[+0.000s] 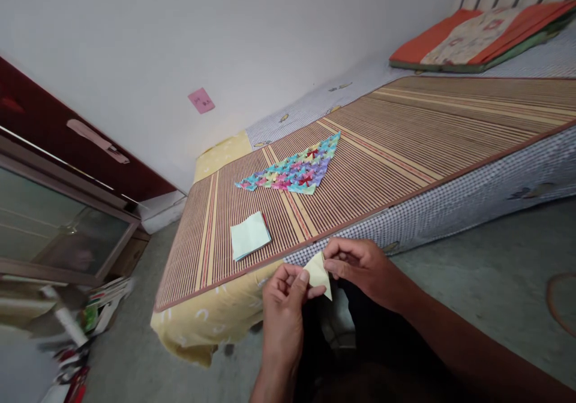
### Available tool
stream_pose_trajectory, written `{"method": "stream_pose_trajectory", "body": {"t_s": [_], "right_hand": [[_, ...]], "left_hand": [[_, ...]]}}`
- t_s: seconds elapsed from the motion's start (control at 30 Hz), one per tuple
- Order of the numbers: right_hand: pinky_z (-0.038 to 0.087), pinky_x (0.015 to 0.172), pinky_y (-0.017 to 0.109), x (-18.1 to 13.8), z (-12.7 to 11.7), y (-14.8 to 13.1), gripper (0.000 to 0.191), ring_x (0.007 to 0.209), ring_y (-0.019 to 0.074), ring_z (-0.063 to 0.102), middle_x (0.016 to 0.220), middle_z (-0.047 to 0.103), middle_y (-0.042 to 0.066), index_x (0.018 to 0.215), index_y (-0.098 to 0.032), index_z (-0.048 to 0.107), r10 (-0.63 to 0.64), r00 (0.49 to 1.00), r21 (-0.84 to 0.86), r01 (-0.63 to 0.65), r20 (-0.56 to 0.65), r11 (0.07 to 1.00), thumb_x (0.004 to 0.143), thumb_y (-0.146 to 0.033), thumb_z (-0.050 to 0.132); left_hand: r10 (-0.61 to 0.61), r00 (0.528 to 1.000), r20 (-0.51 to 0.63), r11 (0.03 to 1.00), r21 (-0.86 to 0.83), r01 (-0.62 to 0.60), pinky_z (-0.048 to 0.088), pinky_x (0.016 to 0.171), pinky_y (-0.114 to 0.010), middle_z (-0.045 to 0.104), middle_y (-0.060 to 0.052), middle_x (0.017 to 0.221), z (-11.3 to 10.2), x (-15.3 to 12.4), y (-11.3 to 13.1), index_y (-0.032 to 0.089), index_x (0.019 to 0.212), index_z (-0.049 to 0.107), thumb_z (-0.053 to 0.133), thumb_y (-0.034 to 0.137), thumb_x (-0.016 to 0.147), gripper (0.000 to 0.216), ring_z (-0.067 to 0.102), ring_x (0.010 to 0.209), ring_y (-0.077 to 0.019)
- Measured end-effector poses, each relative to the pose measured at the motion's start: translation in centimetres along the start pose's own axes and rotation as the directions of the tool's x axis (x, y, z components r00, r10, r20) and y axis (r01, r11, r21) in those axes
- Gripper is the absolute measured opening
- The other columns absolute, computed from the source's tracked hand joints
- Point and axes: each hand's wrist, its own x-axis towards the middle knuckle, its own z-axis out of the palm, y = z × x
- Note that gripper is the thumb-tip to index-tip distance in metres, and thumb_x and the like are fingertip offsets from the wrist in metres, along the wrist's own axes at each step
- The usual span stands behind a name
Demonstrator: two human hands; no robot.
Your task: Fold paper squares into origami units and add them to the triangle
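Note:
A small pale-yellow piece of folded paper (pixel 318 274), roughly triangular, is held between my two hands in front of the bed's edge. My left hand (pixel 288 298) pinches its left side, with the thumb on top and fingers behind. At the paper's upper right edge, my right hand (pixel 360 265) grips it between thumb and fingertips. Beyond my hands, a stack of square paper sheets (pixel 249 236), pale green on top, lies on the striped mat. Further back rests a triangular patchwork of many-coloured folded paper pieces (pixel 297 168).
The striped mat (pixel 405 121) covers the bed, over yellow and checked cloths. Folded orange bedding (pixel 477 37) lies at the far right. A pink note (pixel 201 100) is stuck to the wall. A glass-fronted cabinet (pixel 54 229) stands left, with clutter on the floor below.

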Motion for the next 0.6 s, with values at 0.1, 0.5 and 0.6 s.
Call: {"method": "stream_pose_trajectory", "body": {"t_s": [0.1,0.5,0.6], "right_hand": [[0.047,0.065,0.024,-0.1,0.0,0.1,0.019,0.069,0.0130,0.058,0.078,0.063,-0.001,0.106,-0.018,0.069,0.005,1.000,0.006,-0.005,0.010,1.000,0.091,-0.031,0.066],[0.045,0.059,0.021,-0.4,-0.8,-0.1,0.017,0.062,0.0102,0.056,0.071,0.058,-0.004,0.110,-0.019,0.066,-0.075,0.993,-0.003,0.076,0.092,0.997,0.097,-0.026,0.059],[0.044,0.057,0.022,-0.4,-1.2,-0.3,0.011,0.060,0.0107,0.056,0.067,0.057,-0.005,0.104,-0.019,0.066,-0.068,0.990,-0.060,0.076,0.127,0.995,0.095,-0.023,0.060]], "left_hand": [[-0.001,1.000,0.010,1.000,0.015,0.001,0.061,0.069,-0.025,0.062,0.000,0.074,0.0,-0.1,0.0,0.014,0.077,0.066,0.081,0.039,0.079,0.029,0.060,0.071,-0.0118],[0.019,0.999,0.029,0.997,0.078,-0.022,0.061,0.067,-0.024,0.061,0.001,0.073,0.0,-0.2,0.4,0.014,0.077,0.065,0.081,0.042,0.080,0.032,0.058,0.069,-0.0108],[0.003,0.999,0.049,0.994,0.107,-0.008,0.060,0.067,-0.024,0.063,0.000,0.073,0.1,-0.4,0.8,0.014,0.078,0.066,0.081,0.043,0.079,0.032,0.060,0.069,-0.0109]]}}
